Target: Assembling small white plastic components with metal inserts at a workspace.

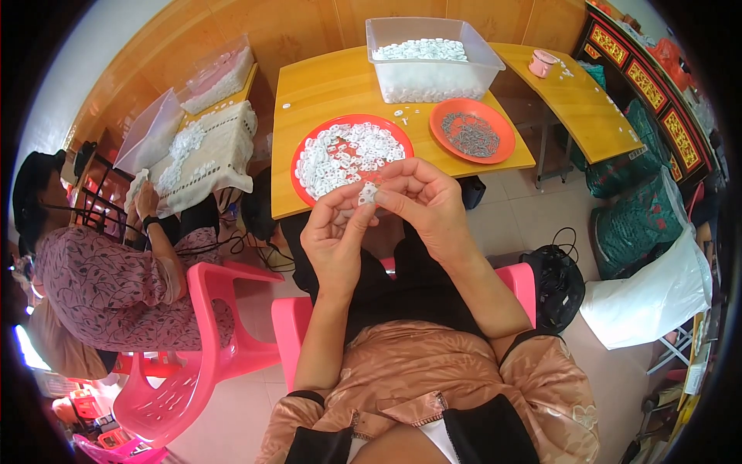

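Between the fingertips of both my hands is a small white plastic piece (367,193) with dark holes. My left hand (332,243) pinches it from the left with thumb and fingers. From the right, my right hand (433,213) is closed on the same piece, its thumb pressed against the edge. Just beyond my hands stands a red plate (296,172) spread with many similar white pieces (325,166). Farther right, an orange-red plate (506,145) bears a heap of small grey metal parts (468,138). Both plates rest on a yellow wooden table (309,85).
A clear plastic bin (487,62) full of white pieces stands at the table's back. On a side table sits a pink cup (542,65). At left, a person (124,286) works at a cloth-covered table beside a pink chair (205,340). Sacks (634,224) stand at right.
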A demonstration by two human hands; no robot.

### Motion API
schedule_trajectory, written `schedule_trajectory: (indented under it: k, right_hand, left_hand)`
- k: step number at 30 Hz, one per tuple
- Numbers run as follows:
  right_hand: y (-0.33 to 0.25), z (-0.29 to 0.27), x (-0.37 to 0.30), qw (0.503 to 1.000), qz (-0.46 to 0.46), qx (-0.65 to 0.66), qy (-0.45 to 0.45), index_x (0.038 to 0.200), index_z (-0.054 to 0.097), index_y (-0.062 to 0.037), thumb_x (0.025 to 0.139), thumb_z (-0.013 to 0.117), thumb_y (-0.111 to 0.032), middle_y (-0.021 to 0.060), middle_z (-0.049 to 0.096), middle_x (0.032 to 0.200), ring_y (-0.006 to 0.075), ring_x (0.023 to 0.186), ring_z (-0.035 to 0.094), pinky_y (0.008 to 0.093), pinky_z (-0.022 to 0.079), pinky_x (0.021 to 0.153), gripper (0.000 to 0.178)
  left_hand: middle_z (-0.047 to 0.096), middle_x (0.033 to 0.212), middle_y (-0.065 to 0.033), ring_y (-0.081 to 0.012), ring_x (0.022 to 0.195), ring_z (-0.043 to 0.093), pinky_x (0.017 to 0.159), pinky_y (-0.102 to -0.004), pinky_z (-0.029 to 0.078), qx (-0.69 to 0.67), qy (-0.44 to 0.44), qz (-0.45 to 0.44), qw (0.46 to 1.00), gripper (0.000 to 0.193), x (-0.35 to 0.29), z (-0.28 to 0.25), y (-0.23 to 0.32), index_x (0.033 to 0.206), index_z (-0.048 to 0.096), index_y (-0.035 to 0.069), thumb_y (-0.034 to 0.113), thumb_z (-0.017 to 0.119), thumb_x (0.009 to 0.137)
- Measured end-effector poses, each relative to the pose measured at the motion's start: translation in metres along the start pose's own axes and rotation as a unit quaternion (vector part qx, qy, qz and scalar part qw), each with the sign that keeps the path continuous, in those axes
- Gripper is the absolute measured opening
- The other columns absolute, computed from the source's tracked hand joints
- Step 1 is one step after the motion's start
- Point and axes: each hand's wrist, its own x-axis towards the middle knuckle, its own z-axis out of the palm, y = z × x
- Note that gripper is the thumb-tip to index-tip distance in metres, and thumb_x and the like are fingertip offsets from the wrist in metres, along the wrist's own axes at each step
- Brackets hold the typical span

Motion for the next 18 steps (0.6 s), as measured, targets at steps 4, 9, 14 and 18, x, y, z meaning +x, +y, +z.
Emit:
schedule_trajectory:
  k: [4, 9, 14, 18]
  right_hand:
    - [-0.002, -0.004, 0.0, 1.0, -0.008, 0.004, -0.01, 0.102, 0.056, 0.0016, 0.08, 0.066, 0.0, 0.0048, 0.064, 0.082, 0.0052, 0.075, 0.059, 0.0168, 0.046, 0.067, 0.025]
    - [-0.004, -0.006, 0.0, 0.996, -0.017, -0.073, -0.039, 0.098, 0.06, 0.0014, 0.08, 0.066, -0.002, 0.0033, 0.064, 0.081, 0.0032, 0.072, 0.057, 0.0166, 0.045, 0.064, 0.019]
    - [-0.012, -0.011, -0.001, 0.988, 0.012, -0.144, -0.062, 0.097, 0.065, 0.0024, 0.081, 0.064, -0.001, 0.0031, 0.065, 0.085, 0.0048, 0.076, 0.058, 0.0184, 0.046, 0.067, 0.016]
    - [-0.019, -0.011, -0.003, 0.981, 0.014, -0.176, -0.086, 0.099, 0.065, 0.0038, 0.082, 0.063, 0.0, 0.0061, 0.066, 0.092, 0.0082, 0.082, 0.06, 0.0203, 0.048, 0.073, 0.018]
  left_hand:
    - [0.062, 0.087, -0.0045, -0.0073, 0.069, 0.057, 0.064, -0.019, 0.048, -0.018, -0.046, -0.011, 0.999, 0.03, 0.002, -0.011, 0.001, 0.11, 0.058, -0.004, -0.004, 0.064, 0.08]
    - [0.061, 0.085, -0.003, -0.0066, 0.07, 0.057, 0.062, -0.0182, 0.047, 0.028, -0.087, -0.019, 0.996, 0.032, 0.005, -0.016, 0.012, 0.112, 0.059, -0.003, -0.004, 0.064, 0.08]
    - [0.06, 0.085, -0.0015, -0.0051, 0.071, 0.055, 0.062, -0.0174, 0.046, 0.066, -0.114, -0.024, 0.991, 0.035, 0.006, -0.018, 0.018, 0.113, 0.059, -0.001, -0.006, 0.065, 0.078]
    - [0.06, 0.086, -0.0014, -0.0048, 0.072, 0.055, 0.062, -0.0172, 0.047, 0.121, -0.134, -0.005, 0.983, 0.037, 0.004, -0.018, 0.018, 0.113, 0.059, -0.001, -0.006, 0.065, 0.077]
